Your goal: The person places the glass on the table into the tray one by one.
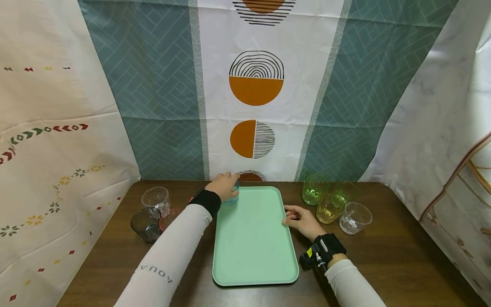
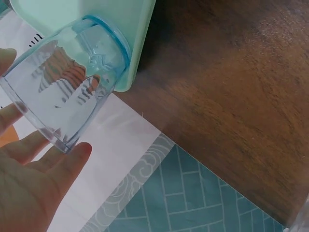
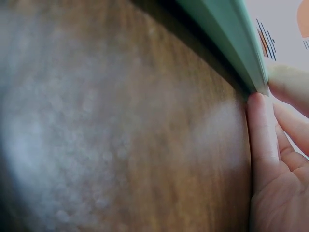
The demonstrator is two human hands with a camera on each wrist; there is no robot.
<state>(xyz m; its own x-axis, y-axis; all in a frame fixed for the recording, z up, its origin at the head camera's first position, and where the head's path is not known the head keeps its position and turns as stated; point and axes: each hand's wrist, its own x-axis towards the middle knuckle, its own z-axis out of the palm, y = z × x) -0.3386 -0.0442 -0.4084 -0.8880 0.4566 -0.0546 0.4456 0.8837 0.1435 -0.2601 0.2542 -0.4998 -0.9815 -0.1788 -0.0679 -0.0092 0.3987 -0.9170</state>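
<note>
A pale green tray (image 1: 253,243) lies lengthwise on the table. At its far left corner my left hand (image 1: 223,186) holds a clear, blue-tinted glass (image 1: 232,197). The left wrist view shows fingers and thumb around the mouth of that glass (image 2: 72,82), its blue base over the tray corner. Whether the base touches the tray, I cannot tell. My right hand (image 1: 304,220) is at the tray's right edge. In the right wrist view, the right thumb and a finger (image 3: 263,125) pinch the tray rim (image 3: 236,43).
Left of the tray stand a clear glass (image 1: 156,199), a dark grey glass (image 1: 146,224) and a red glass (image 1: 170,216), partly behind the left arm. On the right are green glasses (image 1: 313,189), a yellow glass (image 1: 327,211) and a clear glass (image 1: 354,218). Patterned cloths hang around the table.
</note>
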